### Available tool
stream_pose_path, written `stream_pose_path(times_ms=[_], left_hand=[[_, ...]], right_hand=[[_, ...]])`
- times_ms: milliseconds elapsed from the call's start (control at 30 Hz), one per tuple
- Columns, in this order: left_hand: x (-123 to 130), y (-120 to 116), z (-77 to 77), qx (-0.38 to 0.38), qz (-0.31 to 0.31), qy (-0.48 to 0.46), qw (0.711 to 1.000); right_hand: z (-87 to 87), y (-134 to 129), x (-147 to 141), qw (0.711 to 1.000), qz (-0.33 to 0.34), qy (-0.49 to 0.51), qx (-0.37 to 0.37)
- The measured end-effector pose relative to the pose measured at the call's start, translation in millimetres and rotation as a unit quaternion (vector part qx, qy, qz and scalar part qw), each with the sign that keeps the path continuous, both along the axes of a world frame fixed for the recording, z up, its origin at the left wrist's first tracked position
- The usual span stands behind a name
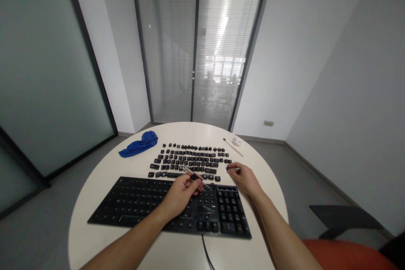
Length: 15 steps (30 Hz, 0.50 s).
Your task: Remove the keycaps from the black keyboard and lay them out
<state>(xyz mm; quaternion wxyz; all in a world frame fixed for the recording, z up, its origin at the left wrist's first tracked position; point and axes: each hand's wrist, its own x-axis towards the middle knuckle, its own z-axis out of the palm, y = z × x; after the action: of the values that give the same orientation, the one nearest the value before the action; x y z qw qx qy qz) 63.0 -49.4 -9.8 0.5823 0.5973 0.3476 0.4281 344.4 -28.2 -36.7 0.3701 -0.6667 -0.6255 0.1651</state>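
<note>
A black keyboard (142,198) lies across the front of the table, many of its keycaps off. Caps still sit on the number pad (230,211) and the arrow keys at its right end. Over the keyboard, my left hand (179,196) is closed around a keycap puller (195,176) with a dark handle and thin wires. Beyond the keyboard, loose black keycaps (190,158) lie in several rows. At the right end of these rows my right hand (243,177) pinches a small black keycap (228,169), low over the tabletop and partly hidden by the fingers.
A blue cloth (139,144) lies at the back left of the round white table (101,202). A thin brush (233,147) and a small white object (236,141) lie at the back right. The keyboard's cable (206,251) runs off the near edge. An orange chair (344,255) stands at right.
</note>
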Motion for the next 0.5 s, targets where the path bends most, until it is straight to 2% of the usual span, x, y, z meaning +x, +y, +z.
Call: stream_pose_path(times_ms=[133,300,400,500], left_hand=[[0,-3,3.1,0.023,-0.007,0.015,1.000],[-4,-9,9.4,0.093,-0.038,0.071,0.992],[-12,-13,17.1,0.163,-0.096,0.152,0.970],[-21,-16,26.3,0.280,-0.118,0.208,0.930]], right_hand=[[1.8,-2,0,1.000,0.005,0.008,0.001],[2.9,-5,-1,1.000,0.011,0.017,0.006],[3.4,-6,-2,1.000,0.003,0.020,0.012],[7.9,-9,-5,1.000,-0.014,0.015,0.021]])
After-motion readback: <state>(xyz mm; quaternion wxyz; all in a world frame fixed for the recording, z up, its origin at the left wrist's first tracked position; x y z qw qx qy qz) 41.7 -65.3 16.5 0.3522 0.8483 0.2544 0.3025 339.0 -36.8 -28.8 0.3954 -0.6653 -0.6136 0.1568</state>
